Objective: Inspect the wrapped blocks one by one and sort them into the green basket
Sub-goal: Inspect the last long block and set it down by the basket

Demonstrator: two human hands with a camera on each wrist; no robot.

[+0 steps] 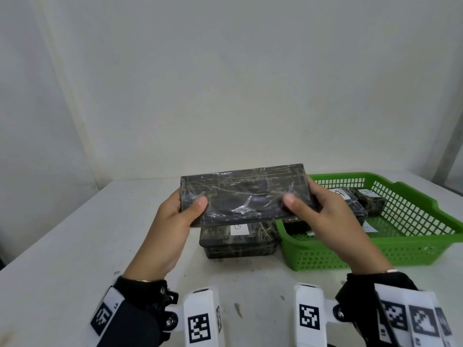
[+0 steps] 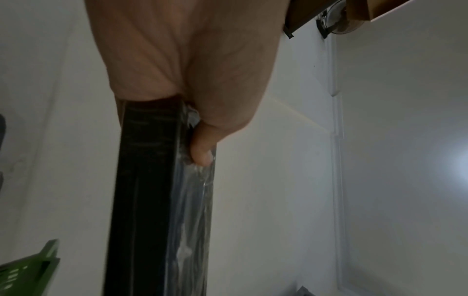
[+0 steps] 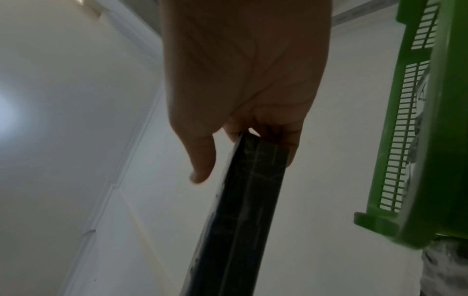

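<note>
A dark wrapped block [image 1: 244,195] in shiny film is held up above the table, its broad face tilted toward me. My left hand [image 1: 184,205] grips its left end, thumb on the front face. My right hand [image 1: 304,200] grips the right end the same way. The wrist views show the block's narrow edge [image 2: 149,190] [image 3: 243,210] running away from each palm. Below it, a stack of two wrapped blocks [image 1: 238,242] with a white label lies on the table. The green basket [image 1: 426,244] at the right holds several labelled wrapped blocks [image 1: 370,200].
The white table [image 1: 75,246] stands against a pale wall. The basket's near left corner sits close to the stack. Its mesh wall [image 3: 415,120] fills the right side of the right wrist view, and a corner [image 2: 30,266] shows in the left wrist view.
</note>
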